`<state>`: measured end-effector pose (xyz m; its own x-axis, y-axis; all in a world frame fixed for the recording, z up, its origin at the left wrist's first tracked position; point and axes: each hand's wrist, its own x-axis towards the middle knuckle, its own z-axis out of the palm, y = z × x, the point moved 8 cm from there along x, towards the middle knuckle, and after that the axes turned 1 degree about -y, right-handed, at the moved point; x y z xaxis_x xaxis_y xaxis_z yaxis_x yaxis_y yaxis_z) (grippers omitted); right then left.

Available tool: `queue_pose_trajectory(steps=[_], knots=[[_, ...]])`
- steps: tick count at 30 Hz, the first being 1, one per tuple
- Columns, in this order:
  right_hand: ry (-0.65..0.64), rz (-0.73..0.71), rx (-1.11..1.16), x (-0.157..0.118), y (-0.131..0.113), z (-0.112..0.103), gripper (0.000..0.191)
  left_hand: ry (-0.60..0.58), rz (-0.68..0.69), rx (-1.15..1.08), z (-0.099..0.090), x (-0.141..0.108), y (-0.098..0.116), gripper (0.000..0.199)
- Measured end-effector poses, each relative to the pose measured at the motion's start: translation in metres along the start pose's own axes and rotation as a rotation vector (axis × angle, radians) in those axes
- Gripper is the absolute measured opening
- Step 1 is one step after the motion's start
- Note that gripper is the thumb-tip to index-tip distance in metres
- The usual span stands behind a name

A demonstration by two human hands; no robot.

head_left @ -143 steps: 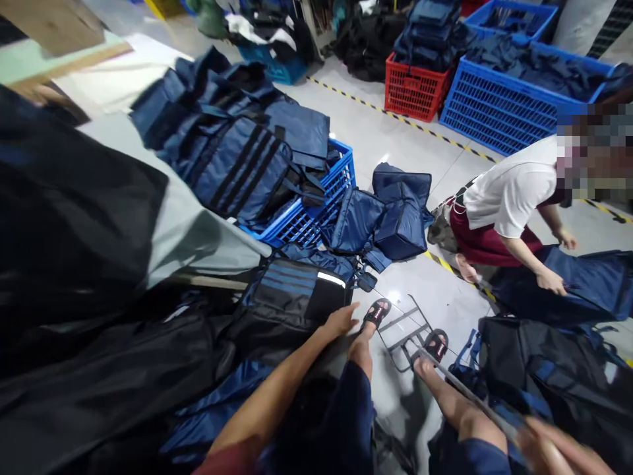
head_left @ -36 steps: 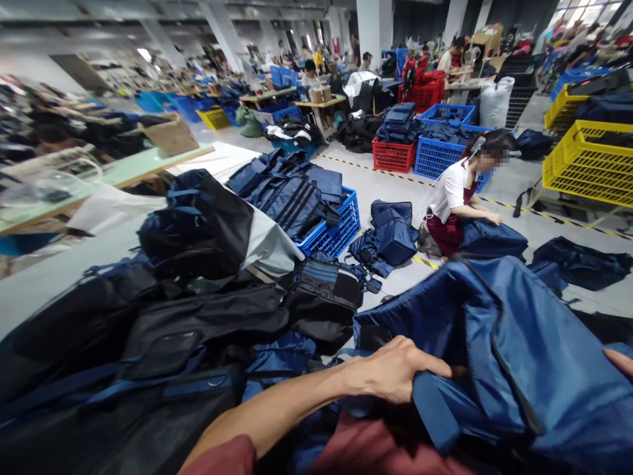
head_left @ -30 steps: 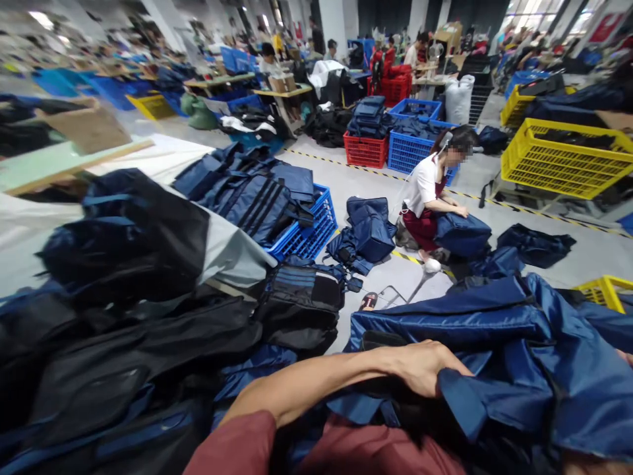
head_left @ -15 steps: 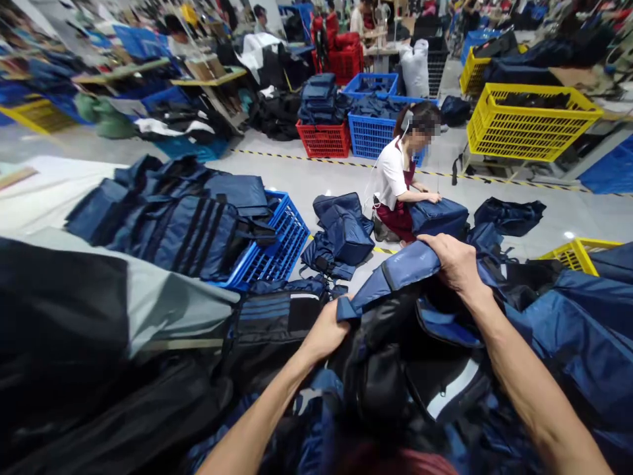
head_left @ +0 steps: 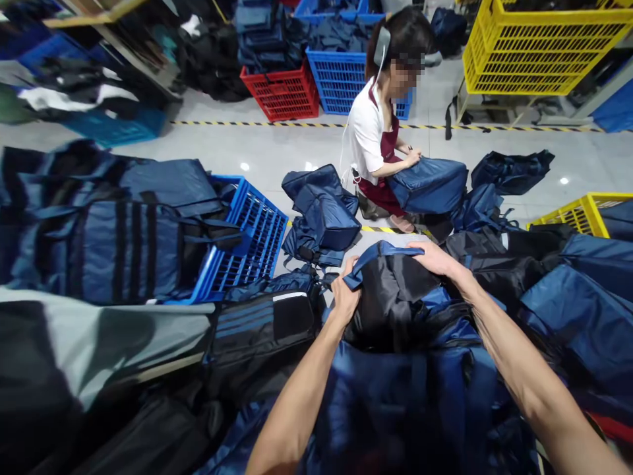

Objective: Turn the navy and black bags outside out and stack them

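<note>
A navy and black backpack (head_left: 395, 297) hangs between my two hands, its dark inner side showing. My left hand (head_left: 345, 290) is closed around the left end of its blue edge. At the upper right of that edge, my right hand (head_left: 432, 257) grips the fabric, with the fingertips partly hidden. Below lies more navy bag fabric (head_left: 395, 396), partly in shadow. Just left of my left hand rests a black bag with blue stripes (head_left: 262, 323).
A co-worker (head_left: 370, 132) kneels ahead, hands on a navy bag (head_left: 430, 185). A blue crate (head_left: 242, 231) beside a heap of navy backpacks (head_left: 133, 244) stands left. Navy bags (head_left: 324, 211) lie on the floor. A yellow crate (head_left: 568, 214) is at right.
My view has tilted down and moved closer to the co-worker. The backpack's blue edge has turned, so its black inner side now faces me. Both hands keep their hold.
</note>
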<state>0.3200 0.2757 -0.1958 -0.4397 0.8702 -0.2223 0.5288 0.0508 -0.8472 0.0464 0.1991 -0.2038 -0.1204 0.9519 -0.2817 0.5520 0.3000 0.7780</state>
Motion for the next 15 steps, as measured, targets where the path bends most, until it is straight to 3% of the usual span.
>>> queue_pose_trajectory(steps=[2, 4, 6, 8, 11, 15], knots=[[-0.001, 0.147, 0.114, -0.003, 0.039, 0.018, 0.021, -0.062, -0.062, 0.071, 0.019, 0.006, -0.026, 0.061], [0.004, 0.243, 0.173, -0.009, 0.063, 0.034, 0.023, -0.119, -0.134, 0.145, 0.035, 0.005, -0.048, 0.064], [0.028, 0.265, 0.176, -0.014, 0.070, 0.041, 0.024, -0.150, -0.183, 0.210, 0.045, 0.001, -0.063, 0.069], [0.083, 0.264, 0.161, -0.016, 0.069, 0.035, 0.026, -0.170, -0.181, 0.279, 0.046, -0.002, -0.067, 0.077], [0.127, 0.203, 0.135, -0.020, 0.048, 0.006, 0.037, -0.147, -0.082, 0.329, 0.029, -0.001, -0.053, 0.093], [0.196, -0.046, 0.148, -0.042, -0.023, -0.038, 0.057, 0.078, 0.213, 0.189, -0.031, -0.013, 0.002, 0.104]])
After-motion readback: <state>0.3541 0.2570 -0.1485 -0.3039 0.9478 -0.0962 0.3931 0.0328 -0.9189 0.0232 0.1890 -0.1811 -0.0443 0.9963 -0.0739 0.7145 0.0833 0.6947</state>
